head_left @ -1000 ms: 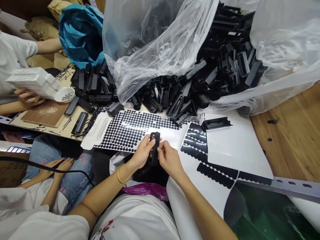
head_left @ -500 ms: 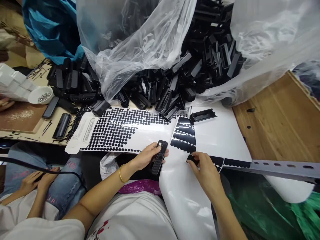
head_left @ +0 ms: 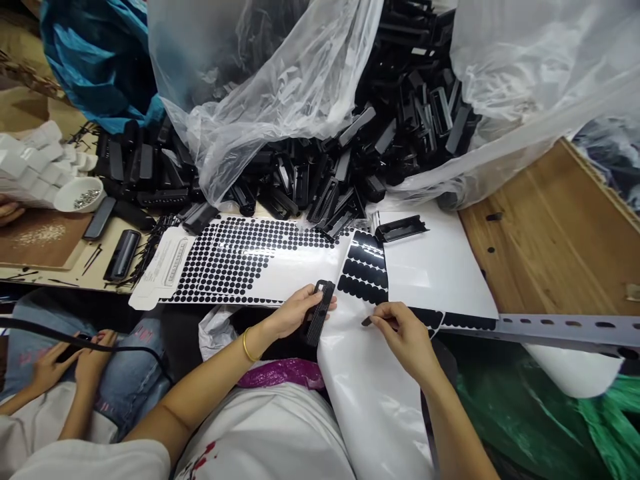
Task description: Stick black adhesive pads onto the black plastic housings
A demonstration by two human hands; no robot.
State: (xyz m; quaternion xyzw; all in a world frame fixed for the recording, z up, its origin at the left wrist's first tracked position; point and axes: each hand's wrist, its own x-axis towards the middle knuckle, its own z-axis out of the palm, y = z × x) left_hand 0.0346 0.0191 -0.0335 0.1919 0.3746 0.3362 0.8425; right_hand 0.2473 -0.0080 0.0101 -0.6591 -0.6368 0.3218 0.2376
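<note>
1. The left hand (head_left: 295, 313), a yellow bangle (head_left: 246, 345) on its wrist, grips a black, oblong plastic housing (head_left: 318, 321) with a textured face, thumb across its upper part and fingertips showing at the far side. The housing is held tilted at the near edge of the surface (head_left: 100, 267).

2. The right hand (head_left: 406, 333), its grip closed in a pinch of thumb and forefinger, holds a small, thin, dark piece (head_left: 367, 321) over a glossy white sheet (head_left: 373, 400) that drapes toward the lap, apart from the housing.

3. Beyond the hands lie rows of glossy black scalloped strips (head_left: 363, 270), a white sheet dotted with black discs (head_left: 225, 260) and a white die-cut card (head_left: 167, 263). A black channel-shaped part (head_left: 403, 229) rests on a plain white sheet (head_left: 440, 273) at right.

4. A heap of black plastic parts (head_left: 323, 183) spreads along the back, beneath and between clear plastic bags (head_left: 280, 110), with a blue bag (head_left: 100, 60) at left.

5. At far left, a co-worker's hand (head_left: 9, 210) appears beside stacked white blocks (head_left: 30, 167), near a white bowl (head_left: 80, 195) of small silvery pieces and a brown board (head_left: 40, 237). Below, another person's hands (head_left: 73, 363) rest over denim-clad legs.
</note>
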